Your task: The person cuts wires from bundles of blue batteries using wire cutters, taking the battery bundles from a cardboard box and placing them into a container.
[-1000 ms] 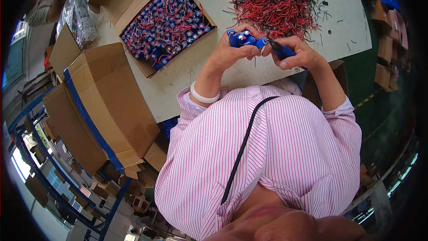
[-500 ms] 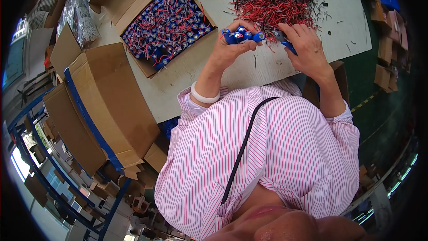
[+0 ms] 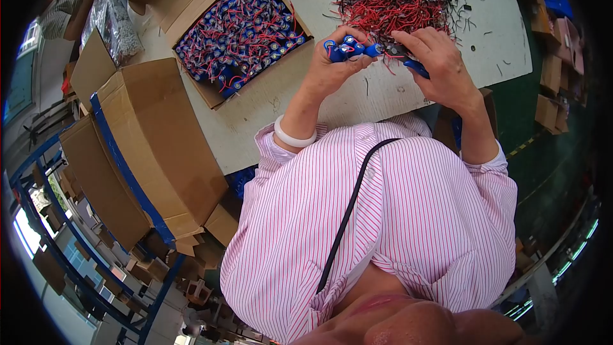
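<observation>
Several blue battery cells with metal ends are bunched in my left hand, its fingers closed round them. Short red and dark wires stick out at the rightmost cell. My right hand is wrapped round blue-handled wire cutters. The dark jaws of the cutters point left, close to that rightmost cell and its wires; whether they touch the wires I cannot tell. Just beyond both hands lies a heap of red and black wire pieces.
An open cardboard box of blue cells with red wires stands on the pale table, left of my hands. A larger open carton is at the near left. Black wire bits lie scattered on the right.
The cutters have turned so their jaws show, and they sit closer to the rightmost cell's wires. The cells in my left hand have shifted slightly.
</observation>
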{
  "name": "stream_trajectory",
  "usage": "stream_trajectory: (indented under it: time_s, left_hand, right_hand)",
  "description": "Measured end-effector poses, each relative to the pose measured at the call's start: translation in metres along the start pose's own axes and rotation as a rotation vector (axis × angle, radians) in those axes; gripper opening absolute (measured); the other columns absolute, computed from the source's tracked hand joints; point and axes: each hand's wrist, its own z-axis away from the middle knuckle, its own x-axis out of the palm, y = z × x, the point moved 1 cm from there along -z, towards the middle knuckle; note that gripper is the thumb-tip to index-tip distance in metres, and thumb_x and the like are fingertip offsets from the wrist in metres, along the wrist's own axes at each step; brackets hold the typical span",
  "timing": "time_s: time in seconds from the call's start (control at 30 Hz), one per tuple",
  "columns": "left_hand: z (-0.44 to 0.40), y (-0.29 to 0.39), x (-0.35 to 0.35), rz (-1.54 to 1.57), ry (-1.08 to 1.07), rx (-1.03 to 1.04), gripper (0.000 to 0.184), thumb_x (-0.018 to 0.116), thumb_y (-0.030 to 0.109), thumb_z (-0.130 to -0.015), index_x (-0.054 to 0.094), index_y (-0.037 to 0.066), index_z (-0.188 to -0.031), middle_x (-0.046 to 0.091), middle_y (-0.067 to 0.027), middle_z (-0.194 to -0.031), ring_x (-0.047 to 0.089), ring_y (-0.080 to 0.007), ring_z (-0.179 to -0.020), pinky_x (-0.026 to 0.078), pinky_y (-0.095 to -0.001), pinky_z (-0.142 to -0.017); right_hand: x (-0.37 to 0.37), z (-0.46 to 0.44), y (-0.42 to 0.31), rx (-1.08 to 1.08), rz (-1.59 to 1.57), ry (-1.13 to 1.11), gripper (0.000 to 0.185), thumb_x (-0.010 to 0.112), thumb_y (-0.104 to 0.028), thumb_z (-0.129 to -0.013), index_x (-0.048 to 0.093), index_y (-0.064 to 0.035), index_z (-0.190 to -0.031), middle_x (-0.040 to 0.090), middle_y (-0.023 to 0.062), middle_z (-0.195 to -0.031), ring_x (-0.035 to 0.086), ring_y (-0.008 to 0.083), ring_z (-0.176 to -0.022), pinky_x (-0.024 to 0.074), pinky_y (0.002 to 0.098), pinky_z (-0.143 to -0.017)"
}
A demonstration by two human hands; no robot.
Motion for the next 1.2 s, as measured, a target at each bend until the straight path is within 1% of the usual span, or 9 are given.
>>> stream_trajectory:
  time_s: [0.27,0.33,0.47,0.57,0.9,1.0,1.1,1.17,1.2]
  left_hand:
    - [-0.001,-0.003,-0.001,-0.111,0.015,0.04,0.028,0.071,0.003,-0.074,0.053,0.006,-0.096,0.057,-0.0005,-0.092,0.054,-0.0069,-0.08,0.047,-0.0195,-0.068]
    - [-0.001,-0.004,-0.002,-0.11,0.021,0.038,0.028,0.071,0.004,-0.074,0.053,0.006,-0.096,0.057,-0.0005,-0.092,0.054,-0.0069,-0.08,0.047,-0.0194,-0.068]
    - [-0.002,-0.005,-0.002,-0.104,0.023,0.044,0.028,0.071,0.005,-0.074,0.054,0.006,-0.096,0.057,-0.0004,-0.091,0.054,-0.0066,-0.079,0.047,-0.019,-0.067]
    - [-0.002,-0.005,-0.002,-0.093,0.019,0.019,0.028,0.071,0.005,-0.074,0.053,0.006,-0.095,0.057,-0.0003,-0.091,0.054,-0.0064,-0.079,0.047,-0.019,-0.066]
    - [-0.002,-0.006,-0.003,-0.06,0.014,0.018,0.029,0.072,0.006,-0.074,0.052,0.005,-0.096,0.058,-0.0002,-0.09,0.055,-0.0058,-0.077,0.047,-0.019,-0.063]
    - [-0.002,-0.005,-0.004,-0.054,-0.003,-0.005,0.03,0.072,0.007,-0.074,0.053,0.005,-0.096,0.059,-0.0009,-0.09,0.056,-0.0063,-0.076,0.047,-0.0188,-0.063]
    - [-0.002,-0.005,-0.004,-0.065,-0.019,-0.001,0.03,0.072,0.008,-0.074,0.053,0.004,-0.097,0.06,-0.0018,-0.092,0.057,-0.007,-0.075,0.047,-0.019,-0.063]
    - [-0.001,-0.001,-0.002,-0.009,-0.013,0.016,0.029,0.072,0.008,-0.074,0.053,0.004,-0.096,0.06,-0.0024,-0.09,0.058,-0.008,-0.075,0.047,-0.0193,-0.062]
    - [-0.001,-0.001,-0.002,-0.009,-0.013,0.015,0.029,0.072,0.008,-0.074,0.053,0.004,-0.096,0.06,-0.0024,-0.09,0.058,-0.008,-0.075,0.047,-0.0193,-0.062]
  right_hand:
    - [0.002,0.0,0.006,0.002,0.012,-0.03,0.053,0.063,0.002,-0.063,0.052,-0.0062,-0.114,0.054,0.0096,-0.091,0.052,0.0261,-0.085,0.0411,0.0366,-0.074]
    - [0.001,0.0,0.009,0.04,0.165,0.026,0.051,0.063,0.002,-0.065,0.053,-0.0061,-0.114,0.054,0.0094,-0.089,0.052,0.0257,-0.084,0.0414,0.0362,-0.073]
    - [-0.002,0.001,0.01,0.045,0.113,0.051,0.049,0.063,0.001,-0.066,0.053,-0.0059,-0.114,0.054,0.0093,-0.088,0.053,0.0256,-0.083,0.0414,0.0358,-0.073]
    - [0.002,-0.001,0.006,-0.006,0.006,0.01,0.05,0.063,0.001,-0.065,0.053,-0.0061,-0.113,0.054,0.01,-0.087,0.053,0.0258,-0.083,0.0417,0.0361,-0.072]
    - [0.008,0.0,0.009,-0.025,0.019,-0.019,0.054,0.06,0.006,-0.059,0.054,-0.0064,-0.112,0.056,0.0093,-0.084,0.055,0.0266,-0.079,0.0427,0.0367,-0.07]
    - [0.01,0.001,0.01,-0.046,0.006,0.007,0.053,0.06,0.006,-0.059,0.055,-0.006,-0.111,0.055,0.0093,-0.081,0.056,0.0271,-0.074,0.0437,0.0367,-0.066]
    - [0.013,0.002,0.012,0.007,-0.038,-0.029,0.049,0.06,0.005,-0.061,0.056,-0.0052,-0.109,0.057,0.0115,-0.081,0.057,0.028,-0.072,0.0459,0.035,-0.064]
    - [0.021,0.003,0.017,-0.019,-0.388,-0.007,0.045,0.061,0.004,-0.067,0.056,-0.0045,-0.111,0.06,0.0094,-0.082,0.059,0.0212,-0.07,0.0471,0.0307,-0.065]
    - [0.02,0.005,0.019,-0.018,-0.389,-0.007,0.045,0.061,0.004,-0.067,0.056,-0.0045,-0.111,0.06,0.0094,-0.082,0.059,0.0212,-0.07,0.0471,0.0307,-0.065]
